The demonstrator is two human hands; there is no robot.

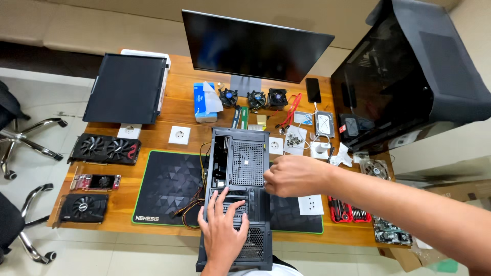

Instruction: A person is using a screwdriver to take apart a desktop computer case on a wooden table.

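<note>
Pressing my left hand (223, 231) flat, fingers spread, on the black computer case (239, 197) | case standing on the desk mat (169, 186) | right hand (292, 176) curling, fingertips pinched, at its right edge.

Bright, even indoor light, apparently from overhead. Soft shadows under monitor (254, 47) at 12 o'clock. Mild sheen on wooden desk (181, 110). Wide-angle bending toward the edges, strongest at 3 and 9 o'clock. Slight blur on right hand (292, 176); centre sharp.
</note>
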